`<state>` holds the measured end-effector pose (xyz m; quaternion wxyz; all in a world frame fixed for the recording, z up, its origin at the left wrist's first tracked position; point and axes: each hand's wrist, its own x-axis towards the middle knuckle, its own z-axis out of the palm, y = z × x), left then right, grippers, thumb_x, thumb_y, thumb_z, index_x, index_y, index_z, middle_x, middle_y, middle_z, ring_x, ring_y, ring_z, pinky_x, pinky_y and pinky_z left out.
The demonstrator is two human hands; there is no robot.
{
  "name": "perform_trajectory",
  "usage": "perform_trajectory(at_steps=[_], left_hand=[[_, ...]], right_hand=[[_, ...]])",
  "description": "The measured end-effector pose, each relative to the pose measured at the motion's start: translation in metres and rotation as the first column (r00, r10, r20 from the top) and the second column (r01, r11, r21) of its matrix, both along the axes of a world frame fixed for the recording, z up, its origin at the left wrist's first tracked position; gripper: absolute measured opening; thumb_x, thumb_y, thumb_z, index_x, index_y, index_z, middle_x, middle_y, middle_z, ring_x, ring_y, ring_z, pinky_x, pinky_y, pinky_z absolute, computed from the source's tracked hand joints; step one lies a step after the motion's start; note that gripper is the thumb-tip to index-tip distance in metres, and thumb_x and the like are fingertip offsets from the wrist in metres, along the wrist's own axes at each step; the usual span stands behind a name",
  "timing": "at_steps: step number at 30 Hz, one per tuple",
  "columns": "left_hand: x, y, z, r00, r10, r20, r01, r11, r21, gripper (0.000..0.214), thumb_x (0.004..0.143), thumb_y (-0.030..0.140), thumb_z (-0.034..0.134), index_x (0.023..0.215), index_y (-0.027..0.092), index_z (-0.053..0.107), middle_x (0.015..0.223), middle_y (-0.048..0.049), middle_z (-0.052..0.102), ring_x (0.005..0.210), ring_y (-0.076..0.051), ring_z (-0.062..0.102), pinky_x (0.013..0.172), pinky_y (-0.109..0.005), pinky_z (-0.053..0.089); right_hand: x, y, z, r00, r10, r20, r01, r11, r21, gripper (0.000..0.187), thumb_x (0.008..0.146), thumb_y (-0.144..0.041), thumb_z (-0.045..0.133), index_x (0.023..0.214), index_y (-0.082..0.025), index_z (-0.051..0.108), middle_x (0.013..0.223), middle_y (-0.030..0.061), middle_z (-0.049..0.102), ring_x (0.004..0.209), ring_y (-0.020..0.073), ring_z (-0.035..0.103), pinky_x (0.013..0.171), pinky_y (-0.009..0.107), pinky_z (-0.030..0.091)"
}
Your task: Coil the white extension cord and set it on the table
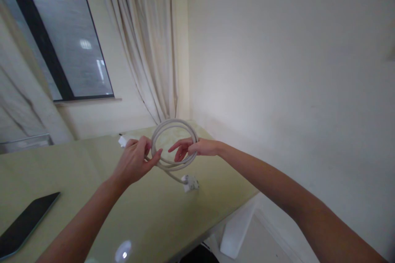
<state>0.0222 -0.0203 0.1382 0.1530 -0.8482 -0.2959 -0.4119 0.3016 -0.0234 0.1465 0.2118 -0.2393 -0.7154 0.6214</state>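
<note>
A grey-white cable (174,168), wound into a round coil of several turns, is held up over the table between my hands. My left hand (135,159) grips the coil's left side, its thumb reaching across the strands. On the right side, my right hand (193,148) holds the coil at the thumb, with its fingers extending loosely into the loop. From the bottom of the coil, one strand runs to a white plug-like block (190,183). Just beyond my left hand shows a white piece (124,141); whether it joins the cable is hidden.
The pale green, glossy table (138,213) fills the lower view. A dark flat panel (27,226) lies at its left edge. A white wall (286,70) rises along the right. Behind the table are a curtain (154,41) and a dark-framed window (64,37).
</note>
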Motion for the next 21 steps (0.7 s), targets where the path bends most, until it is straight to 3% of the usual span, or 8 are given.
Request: perform_trajectory(at_steps=[5, 8, 11, 14, 16, 18, 21], left_hand=[[-0.008, 0.004, -0.006, 0.992, -0.127, 0.019, 0.127, 0.992, 0.020, 0.015, 0.090, 0.027, 0.055, 0.103, 0.022, 0.050, 0.064, 0.0020, 0.066, 0.057, -0.021, 0.061, 0.077, -0.039, 0.044], [-0.016, 0.008, -0.020, 0.990, -0.138, 0.010, 0.138, 0.990, -0.004, 0.014, 0.085, 0.026, 0.054, 0.099, 0.023, 0.053, 0.075, -0.0041, 0.071, 0.065, -0.023, 0.066, 0.084, -0.041, 0.044], [-0.022, 0.012, -0.038, 0.997, -0.068, 0.033, 0.069, 0.997, -0.026, 0.010, 0.084, 0.027, 0.054, 0.094, 0.024, 0.055, 0.080, -0.0072, 0.072, 0.077, -0.026, 0.068, 0.093, -0.045, 0.039], [-0.021, 0.011, -0.056, 0.975, 0.103, 0.195, -0.090, 0.993, -0.072, 0.008, 0.088, 0.029, 0.052, 0.094, 0.024, 0.054, 0.083, -0.0074, 0.069, 0.085, -0.027, 0.066, 0.102, -0.049, 0.033], [-0.015, 0.008, -0.067, 0.915, 0.207, 0.347, -0.157, 0.973, -0.166, 0.009, 0.091, 0.031, 0.050, 0.096, 0.023, 0.052, 0.086, -0.0072, 0.064, 0.090, -0.028, 0.063, 0.105, -0.051, 0.031], [-0.007, 0.005, -0.078, 0.815, 0.287, 0.503, -0.140, 0.941, -0.310, 0.013, 0.094, 0.036, 0.049, 0.097, 0.023, 0.049, 0.091, -0.0068, 0.059, 0.097, -0.028, 0.059, 0.104, -0.051, 0.034], [0.009, 0.002, -0.094, 0.492, 0.426, 0.759, 0.129, 0.827, -0.548, 0.025, 0.088, 0.044, 0.059, 0.098, 0.024, 0.047, 0.097, -0.0040, 0.051, 0.105, -0.026, 0.054, 0.100, -0.046, 0.042]], right_hand=[[-0.028, -0.007, -0.046, 0.993, -0.024, -0.115, 0.011, 0.994, -0.113, 0.074, 0.067, -0.010, 0.056, 0.140, -0.023, 0.059, 0.133, 0.0084, 0.066, 0.121, 0.0208, 0.063, 0.101, 0.034, 0.046], [-0.041, -0.012, -0.067, 0.987, 0.003, -0.160, -0.047, 0.961, -0.273, 0.074, 0.066, -0.012, 0.056, 0.140, -0.021, 0.059, 0.126, 0.0099, 0.071, 0.112, 0.0221, 0.068, 0.096, 0.034, 0.048], [-0.050, -0.018, -0.078, 0.979, 0.082, -0.189, -0.148, 0.918, -0.367, 0.066, 0.064, -0.016, 0.053, 0.129, -0.013, 0.066, 0.108, 0.0128, 0.077, 0.095, 0.0234, 0.073, 0.087, 0.033, 0.051], [-0.056, -0.025, -0.086, 0.972, 0.075, -0.221, -0.162, 0.899, -0.407, 0.060, 0.061, -0.020, 0.051, 0.116, -0.008, 0.073, 0.107, 0.0154, 0.077, 0.087, 0.0222, 0.074, 0.077, 0.028, 0.052], [-0.058, -0.029, -0.091, 0.975, 0.025, -0.221, -0.121, 0.894, -0.431, 0.059, 0.062, -0.020, 0.051, 0.115, -0.007, 0.074, 0.110, 0.0152, 0.076, 0.085, 0.0194, 0.073, 0.071, 0.024, 0.050], [-0.060, -0.032, -0.095, 0.977, -0.033, -0.212, -0.070, 0.885, -0.460, 0.060, 0.063, -0.020, 0.052, 0.117, -0.007, 0.075, 0.111, 0.0147, 0.076, 0.084, 0.0171, 0.072, 0.072, 0.023, 0.050], [-0.062, -0.035, -0.099, 0.967, -0.116, -0.227, -0.004, 0.883, -0.469, 0.058, 0.063, -0.020, 0.051, 0.114, -0.007, 0.076, 0.109, 0.0148, 0.077, 0.087, 0.0174, 0.071, 0.080, 0.025, 0.051]])
